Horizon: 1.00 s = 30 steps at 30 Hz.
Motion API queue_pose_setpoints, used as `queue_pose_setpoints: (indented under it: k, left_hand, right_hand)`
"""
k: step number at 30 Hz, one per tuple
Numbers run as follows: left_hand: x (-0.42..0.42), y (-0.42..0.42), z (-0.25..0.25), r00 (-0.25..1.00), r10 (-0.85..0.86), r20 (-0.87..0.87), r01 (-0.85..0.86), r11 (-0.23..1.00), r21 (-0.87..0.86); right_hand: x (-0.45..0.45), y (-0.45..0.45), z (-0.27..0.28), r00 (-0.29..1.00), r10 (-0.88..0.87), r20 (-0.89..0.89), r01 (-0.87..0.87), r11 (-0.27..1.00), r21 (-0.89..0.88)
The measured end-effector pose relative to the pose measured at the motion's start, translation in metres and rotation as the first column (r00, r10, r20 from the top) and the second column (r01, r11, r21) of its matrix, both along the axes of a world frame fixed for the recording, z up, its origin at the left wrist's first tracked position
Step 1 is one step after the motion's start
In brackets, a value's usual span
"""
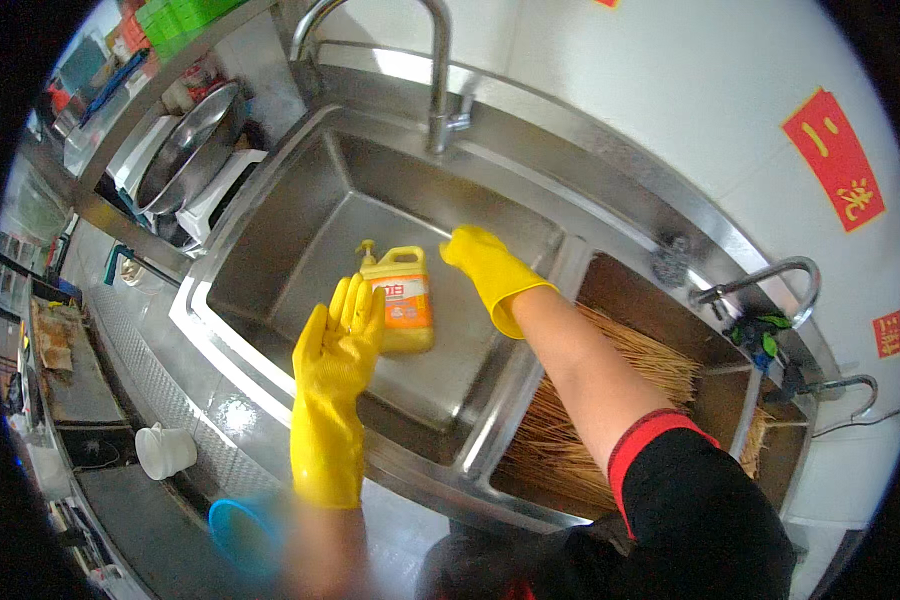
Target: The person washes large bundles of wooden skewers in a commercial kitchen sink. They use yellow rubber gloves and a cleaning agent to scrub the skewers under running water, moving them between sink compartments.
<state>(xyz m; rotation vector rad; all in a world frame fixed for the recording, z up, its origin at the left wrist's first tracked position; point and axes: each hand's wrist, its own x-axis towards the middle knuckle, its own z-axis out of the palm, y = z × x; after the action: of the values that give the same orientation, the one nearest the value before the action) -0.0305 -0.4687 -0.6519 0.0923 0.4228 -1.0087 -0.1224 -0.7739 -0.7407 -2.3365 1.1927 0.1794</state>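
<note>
Both my hands wear yellow rubber gloves over a steel sink basin [300, 225]. My left hand [345, 337] is raised palm up, fingers extended, with nothing in it; dark specks mark the glove's fingers. Just beyond it, a yellow detergent jug [409, 337] with an orange and white label and a pump top stands in the basin, partly covered by that hand. To the jug's right is my right hand [472, 251], back upwards and fingers curled out of sight. Whether it grips anything cannot be told.
Bundles of thin wooden sticks [562, 435] fill much of the neighbouring basin. A tall faucet [441, 75] rises behind; a second faucet [802, 270] stands right. A steel wool scrubber [671, 261] rests on the back ledge. Left are a metal bowl [191, 154] and a white bucket [165, 451].
</note>
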Motion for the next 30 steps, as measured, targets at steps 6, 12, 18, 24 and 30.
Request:
queue_pose_setpoints:
  k: [6,12,18,24,30]
  left_hand:
    - [0.010,0.049,-0.040,0.992,0.108,-0.059,-0.110,0.994,-0.020]
    - [-0.010,0.022,-0.047,0.997,0.065,-0.031,-0.069,0.987,-0.146]
    - [-0.003,0.024,-0.041,0.971,0.237,-0.021,-0.238,0.971,-0.025]
    - [0.000,0.027,-0.035,0.969,0.175,0.175,-0.171,0.984,-0.038]
    - [-0.043,-0.094,0.072,0.986,0.138,0.095,-0.105,0.950,-0.295]
  right_hand:
    - [0.115,0.036,-0.096,0.958,0.221,0.184,-0.190,0.967,-0.173]
    - [0.096,0.014,-0.179,0.727,0.169,0.665,-0.099,0.985,-0.142]
    - [0.100,0.052,-0.067,0.816,0.501,0.290,-0.541,0.838,0.075]
    - [-0.009,-0.003,0.192,0.845,0.460,0.271,-0.386,0.877,-0.285]
    - [-0.181,-0.086,0.319,0.905,0.366,0.217,-0.270,0.888,-0.372]
